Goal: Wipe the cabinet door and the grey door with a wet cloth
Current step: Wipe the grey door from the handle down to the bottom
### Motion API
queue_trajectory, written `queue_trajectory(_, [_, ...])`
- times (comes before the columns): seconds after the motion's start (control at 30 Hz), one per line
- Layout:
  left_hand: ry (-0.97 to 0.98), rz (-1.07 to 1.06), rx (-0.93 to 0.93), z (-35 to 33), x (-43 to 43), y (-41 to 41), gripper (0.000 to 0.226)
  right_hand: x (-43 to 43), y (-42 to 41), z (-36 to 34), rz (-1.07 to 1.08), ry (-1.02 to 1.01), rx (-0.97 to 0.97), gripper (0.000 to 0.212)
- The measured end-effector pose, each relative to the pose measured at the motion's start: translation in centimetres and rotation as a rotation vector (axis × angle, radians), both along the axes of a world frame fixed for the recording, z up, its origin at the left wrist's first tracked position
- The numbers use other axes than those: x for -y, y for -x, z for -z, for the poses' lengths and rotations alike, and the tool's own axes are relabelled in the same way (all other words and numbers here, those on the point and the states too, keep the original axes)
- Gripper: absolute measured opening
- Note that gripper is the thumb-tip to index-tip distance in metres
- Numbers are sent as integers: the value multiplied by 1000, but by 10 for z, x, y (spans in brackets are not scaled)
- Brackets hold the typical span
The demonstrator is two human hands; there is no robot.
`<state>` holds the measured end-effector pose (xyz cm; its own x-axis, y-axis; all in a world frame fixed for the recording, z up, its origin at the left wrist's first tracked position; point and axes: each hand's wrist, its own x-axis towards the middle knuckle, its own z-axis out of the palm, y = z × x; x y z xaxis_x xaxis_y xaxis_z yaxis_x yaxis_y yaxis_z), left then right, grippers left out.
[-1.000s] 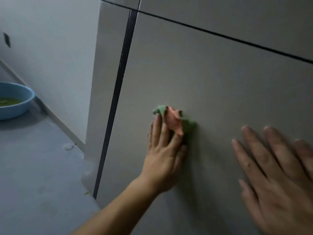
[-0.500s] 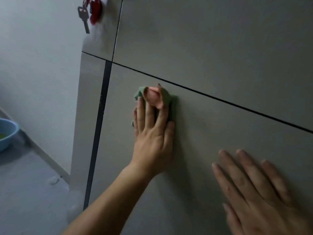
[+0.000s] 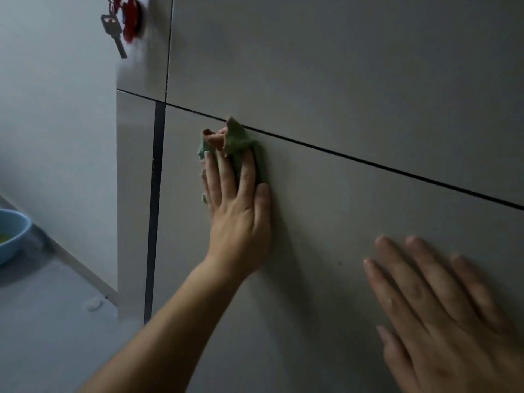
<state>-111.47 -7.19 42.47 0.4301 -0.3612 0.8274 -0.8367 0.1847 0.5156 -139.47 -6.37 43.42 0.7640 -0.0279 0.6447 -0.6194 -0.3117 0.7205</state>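
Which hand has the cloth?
The left hand, pressing the green-and-orange cloth to the lower door panel just under the seam. The right hand lies flat on the same panel, holding nothing.

Left hand (image 3: pixel 238 222) is covering the lower part of the cloth (image 3: pixel 234 141). Only the bunched top is showing above the fingertips (image 3: pixel 208 157), so the cloth's full shape and its contact w/ the cabinet door (image 3: pixel 368 222) are not readable. Left forearm is running off the bottom edge.

Right hand (image 3: pixel 442 321) is showing blurred, and the bottom + right edges are cropping its wrist and outer side.

Left edge is cutting the blue basin (image 3: pixel 14 236); greenish contents cannot be ID'd.

Key (image 3: pixel 113 32) and red tag (image 3: pixel 130 15) are showing smeared, w/ the top edge cropping the tag.

Pale spot (image 3: pixel 93 304) on the floor (image 3: pixel 42 350) is showing too small to ID.
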Motion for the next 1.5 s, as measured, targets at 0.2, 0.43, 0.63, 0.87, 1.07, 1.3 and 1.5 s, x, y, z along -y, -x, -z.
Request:
queue_trajectory(0.2, [-81,109,326,111,-23,116,66,-7,-9,10,-26,-90,26,63])
queue_trajectory(0.43, [-41,35,-293,164,-11,46,68,-2,-33,45,-46,-179,-152,63])
queue_trajectory(0.63, [-112,104,-187,218,-17,136,64,-1,-53,77,-64,-227,-243,61])
queue_trajectory(0.87, [-195,110,-534,279,-25,147,65,-2,-55,107,-99,-342,-345,59])
queue_trajectory(1.07, [-160,102,-752,300,-17,137,64,-3,-67,149,-115,-428,-393,61])
queue_trajectory(1.3, [-457,227,-906,338,-32,138,58,0,-79,188,-117,-461,-446,57])
queue_trajectory(1.5, [-212,36,-1010,338,-7,4,62,8,-83,201,-92,-595,-450,61])
